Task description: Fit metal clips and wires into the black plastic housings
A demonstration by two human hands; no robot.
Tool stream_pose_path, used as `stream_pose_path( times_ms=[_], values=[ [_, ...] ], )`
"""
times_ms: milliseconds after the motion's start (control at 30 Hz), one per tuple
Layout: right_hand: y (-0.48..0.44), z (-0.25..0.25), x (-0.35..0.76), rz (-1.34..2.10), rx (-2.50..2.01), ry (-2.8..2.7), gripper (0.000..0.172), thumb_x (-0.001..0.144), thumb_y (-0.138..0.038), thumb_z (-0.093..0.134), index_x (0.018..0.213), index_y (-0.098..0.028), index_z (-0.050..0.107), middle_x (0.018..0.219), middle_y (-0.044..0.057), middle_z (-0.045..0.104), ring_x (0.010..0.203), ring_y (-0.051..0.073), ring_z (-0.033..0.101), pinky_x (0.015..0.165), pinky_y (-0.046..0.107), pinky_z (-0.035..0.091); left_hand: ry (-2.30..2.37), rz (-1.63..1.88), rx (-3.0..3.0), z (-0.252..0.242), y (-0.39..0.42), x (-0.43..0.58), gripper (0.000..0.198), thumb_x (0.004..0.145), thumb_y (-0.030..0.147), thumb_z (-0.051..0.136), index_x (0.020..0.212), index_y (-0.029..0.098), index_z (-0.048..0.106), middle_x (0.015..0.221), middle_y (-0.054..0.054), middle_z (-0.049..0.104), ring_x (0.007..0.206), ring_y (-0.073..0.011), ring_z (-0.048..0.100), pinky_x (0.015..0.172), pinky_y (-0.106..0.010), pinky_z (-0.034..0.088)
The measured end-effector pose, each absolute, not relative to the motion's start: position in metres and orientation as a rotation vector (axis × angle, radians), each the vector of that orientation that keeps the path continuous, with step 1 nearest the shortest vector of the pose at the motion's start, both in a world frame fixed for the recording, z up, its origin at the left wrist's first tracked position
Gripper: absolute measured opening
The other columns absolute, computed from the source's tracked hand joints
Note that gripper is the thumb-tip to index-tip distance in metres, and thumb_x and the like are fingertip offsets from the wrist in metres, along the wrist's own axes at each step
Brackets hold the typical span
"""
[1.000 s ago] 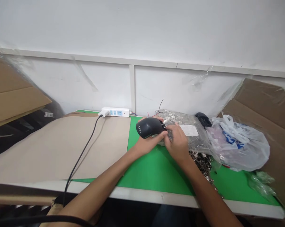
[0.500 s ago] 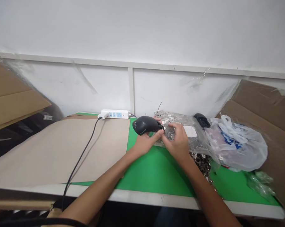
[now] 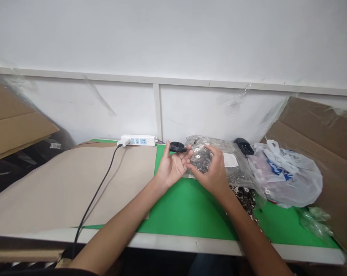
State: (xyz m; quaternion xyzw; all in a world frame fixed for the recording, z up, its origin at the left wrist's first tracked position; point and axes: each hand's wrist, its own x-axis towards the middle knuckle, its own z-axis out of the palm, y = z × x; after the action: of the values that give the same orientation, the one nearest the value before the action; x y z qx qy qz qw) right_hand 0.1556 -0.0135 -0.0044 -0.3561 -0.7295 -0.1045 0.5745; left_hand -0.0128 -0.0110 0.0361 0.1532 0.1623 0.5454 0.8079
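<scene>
A black device (image 3: 177,147) rests in the fingers of my left hand (image 3: 175,163), whose palm faces up. Its outline now looks flat and foreshortened. Close by on the right, my right hand (image 3: 213,165) has its thumb and index finger apart in a C shape, its thumb tip near my left fingers, with nothing visible between them. Behind my right hand lies a clear plastic bag (image 3: 200,159) of small metal parts with a white label. Loose dark and silvery metal pieces (image 3: 245,199) are spread beside my right wrist.
A white power strip (image 3: 141,140) with a plugged-in black cable stands at the back. Brown paper (image 3: 104,184) covers the left of the green tabletop (image 3: 187,211). A white plastic bag (image 3: 303,180), another black object (image 3: 244,146) and cardboard (image 3: 314,134) are at right.
The black device has been turned in my left hand, which has opened palm-up beneath it. My right thumb and index finger have come away from the device and spread apart.
</scene>
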Motion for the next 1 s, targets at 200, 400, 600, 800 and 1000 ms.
stream_pose_path(
  times_ms=[200, 400, 600, 800, 1000],
  values=[
    [-0.015, -0.005, 0.155, -0.204, -0.833, -1.722, 0.074, 0.09, -0.05, 0.076, 0.147, -0.02, 0.04, 0.133, 0.019, 0.058, 0.126, 0.035, 0.058, 0.106, 0.062, 0.052, 0.31, 1.113, 0.319, 0.035, -0.013, -0.012, 0.067, 0.103, 0.066, 0.035, 0.108, 0.008, 0.068, 0.092, -0.01, 0.078, 0.079, -0.0188, 0.078, 0.056, -0.025, 0.06],
    [-0.014, -0.007, 0.156, -0.199, -0.836, -1.75, 0.075, 0.09, -0.049, 0.076, 0.148, -0.02, 0.038, 0.134, 0.019, 0.057, 0.127, 0.035, 0.057, 0.106, 0.062, 0.052, 0.321, 1.106, 0.336, 0.036, -0.014, -0.012, 0.065, 0.104, 0.065, 0.036, 0.108, 0.009, 0.068, 0.093, -0.011, 0.078, 0.079, -0.0184, 0.077, 0.058, -0.024, 0.06],
    [-0.012, -0.009, 0.157, -0.213, -0.843, -1.774, 0.075, 0.092, -0.049, 0.073, 0.149, -0.02, 0.036, 0.135, 0.02, 0.056, 0.127, 0.036, 0.057, 0.104, 0.064, 0.053, 0.342, 1.089, 0.359, 0.032, -0.013, -0.01, 0.065, 0.103, 0.066, 0.038, 0.107, 0.009, 0.068, 0.096, -0.013, 0.078, 0.085, -0.0193, 0.077, 0.063, -0.025, 0.061],
    [-0.012, -0.007, 0.155, -0.278, -0.823, -1.736, 0.079, 0.09, -0.049, 0.076, 0.151, -0.018, 0.036, 0.136, 0.021, 0.057, 0.13, 0.037, 0.056, 0.106, 0.064, 0.053, 0.349, 1.075, 0.43, 0.03, -0.015, -0.005, 0.068, 0.104, 0.066, 0.032, 0.11, 0.008, 0.069, 0.104, -0.015, 0.078, 0.097, -0.0224, 0.077, 0.073, -0.029, 0.063],
    [-0.013, 0.006, 0.164, -0.308, -0.727, -1.89, 0.039, 0.102, -0.028, 0.061, 0.14, -0.024, 0.055, 0.124, 0.012, 0.071, 0.123, 0.03, 0.064, 0.107, 0.054, 0.052, 0.381, 0.982, 0.568, 0.025, -0.017, 0.005, 0.067, 0.104, 0.067, 0.027, 0.107, 0.013, 0.068, 0.093, -0.013, 0.076, 0.085, -0.0183, 0.075, 0.074, -0.025, 0.059]
  ],
)
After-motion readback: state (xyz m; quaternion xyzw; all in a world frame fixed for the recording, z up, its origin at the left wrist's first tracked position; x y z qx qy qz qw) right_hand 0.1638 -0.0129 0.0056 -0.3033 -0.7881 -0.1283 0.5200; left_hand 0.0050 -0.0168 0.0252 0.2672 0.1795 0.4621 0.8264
